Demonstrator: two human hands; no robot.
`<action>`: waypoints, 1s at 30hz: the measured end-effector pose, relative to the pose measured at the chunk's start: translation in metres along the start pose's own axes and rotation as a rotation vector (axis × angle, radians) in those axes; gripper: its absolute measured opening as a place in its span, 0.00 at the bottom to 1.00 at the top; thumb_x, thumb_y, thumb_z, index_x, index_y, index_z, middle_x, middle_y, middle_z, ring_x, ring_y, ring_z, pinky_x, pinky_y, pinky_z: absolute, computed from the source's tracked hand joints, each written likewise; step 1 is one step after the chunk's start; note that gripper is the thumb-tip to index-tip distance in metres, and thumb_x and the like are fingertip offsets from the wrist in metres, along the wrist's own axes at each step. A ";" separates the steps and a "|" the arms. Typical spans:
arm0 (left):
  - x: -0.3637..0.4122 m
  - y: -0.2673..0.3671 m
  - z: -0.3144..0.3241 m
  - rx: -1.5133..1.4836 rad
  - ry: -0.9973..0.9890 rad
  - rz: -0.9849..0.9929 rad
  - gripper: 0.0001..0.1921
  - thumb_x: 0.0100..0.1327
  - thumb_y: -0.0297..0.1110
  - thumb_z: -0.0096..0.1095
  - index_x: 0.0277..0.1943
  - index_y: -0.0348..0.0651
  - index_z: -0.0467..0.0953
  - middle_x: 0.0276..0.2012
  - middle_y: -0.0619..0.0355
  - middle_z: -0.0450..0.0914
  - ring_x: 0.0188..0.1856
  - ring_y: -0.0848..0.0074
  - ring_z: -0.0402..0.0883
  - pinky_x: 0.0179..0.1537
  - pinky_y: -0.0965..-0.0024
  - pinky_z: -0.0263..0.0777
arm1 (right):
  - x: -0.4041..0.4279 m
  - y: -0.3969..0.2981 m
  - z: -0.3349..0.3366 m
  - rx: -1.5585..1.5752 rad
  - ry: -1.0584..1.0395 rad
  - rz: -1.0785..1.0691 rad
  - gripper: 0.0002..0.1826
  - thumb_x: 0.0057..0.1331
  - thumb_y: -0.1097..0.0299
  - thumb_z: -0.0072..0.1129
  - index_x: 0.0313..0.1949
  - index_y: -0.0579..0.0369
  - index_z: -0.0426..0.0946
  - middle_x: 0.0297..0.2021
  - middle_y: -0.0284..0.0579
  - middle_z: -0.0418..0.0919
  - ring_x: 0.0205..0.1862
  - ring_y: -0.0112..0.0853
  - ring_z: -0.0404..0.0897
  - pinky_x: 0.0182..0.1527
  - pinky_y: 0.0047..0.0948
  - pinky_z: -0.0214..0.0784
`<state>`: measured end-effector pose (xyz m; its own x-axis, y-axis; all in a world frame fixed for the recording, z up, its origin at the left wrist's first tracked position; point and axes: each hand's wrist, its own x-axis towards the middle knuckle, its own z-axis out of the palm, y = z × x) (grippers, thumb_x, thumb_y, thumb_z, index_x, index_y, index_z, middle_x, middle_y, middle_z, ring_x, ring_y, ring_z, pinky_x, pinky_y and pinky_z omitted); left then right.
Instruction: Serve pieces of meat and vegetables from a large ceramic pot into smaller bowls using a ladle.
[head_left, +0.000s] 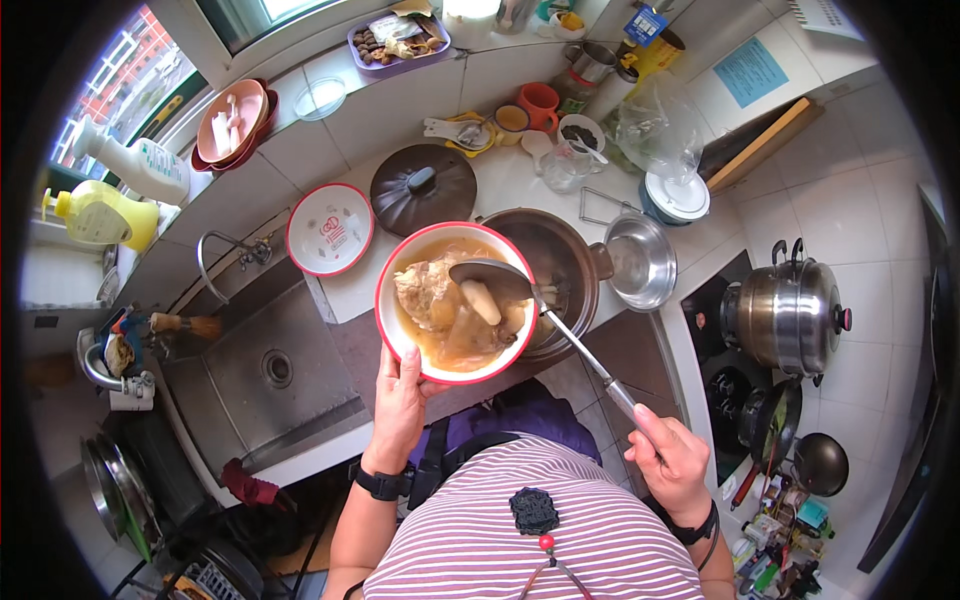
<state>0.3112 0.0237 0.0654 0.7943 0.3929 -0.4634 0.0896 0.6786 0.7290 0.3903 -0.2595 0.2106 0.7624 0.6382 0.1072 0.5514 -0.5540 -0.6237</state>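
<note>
My left hand grips the lower rim of a white bowl with a red rim, thumb on top. Broth fills it, with a pale meat piece that looks like poultry and a pale, stubby root-like piece. In my right hand is the handle of a metal ladle. Its dark head rests over the bowl's contents. Behind the bowl stands a brown cooking pot, uncovered and partly hidden, with some food and liquid inside.
A dark pot lid lies on the counter beside a red-rimmed plate. Right of the pot is a steel bowl. The sink with its faucet is at left. A steel steamer pot stands on the stove at right.
</note>
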 end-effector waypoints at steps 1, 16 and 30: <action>0.000 -0.001 -0.001 -0.010 0.002 0.005 0.20 0.73 0.39 0.43 0.64 0.44 0.58 0.52 0.55 0.75 0.46 0.75 0.82 0.41 0.73 0.82 | 0.000 0.001 0.000 0.001 -0.001 0.001 0.20 0.60 0.81 0.59 0.53 0.59 0.75 0.23 0.45 0.77 0.21 0.27 0.79 0.24 0.23 0.73; -0.028 -0.001 -0.047 -0.089 0.114 0.078 0.21 0.74 0.36 0.42 0.66 0.46 0.54 0.55 0.55 0.72 0.49 0.72 0.80 0.42 0.68 0.82 | 0.036 0.059 0.034 -0.099 0.110 0.212 0.19 0.61 0.78 0.58 0.52 0.53 0.77 0.23 0.43 0.74 0.22 0.31 0.76 0.26 0.29 0.69; -0.056 -0.011 -0.101 -0.061 0.227 0.090 0.21 0.74 0.37 0.41 0.66 0.45 0.54 0.56 0.54 0.71 0.50 0.70 0.79 0.45 0.66 0.80 | 0.072 0.101 0.107 -0.212 0.066 0.080 0.22 0.62 0.76 0.57 0.57 0.52 0.73 0.25 0.43 0.75 0.23 0.31 0.77 0.27 0.30 0.72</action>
<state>0.2047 0.0574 0.0324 0.6411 0.5784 -0.5044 -0.0177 0.6682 0.7438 0.4648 -0.2126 0.0726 0.8233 0.5552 0.1183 0.5415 -0.7057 -0.4568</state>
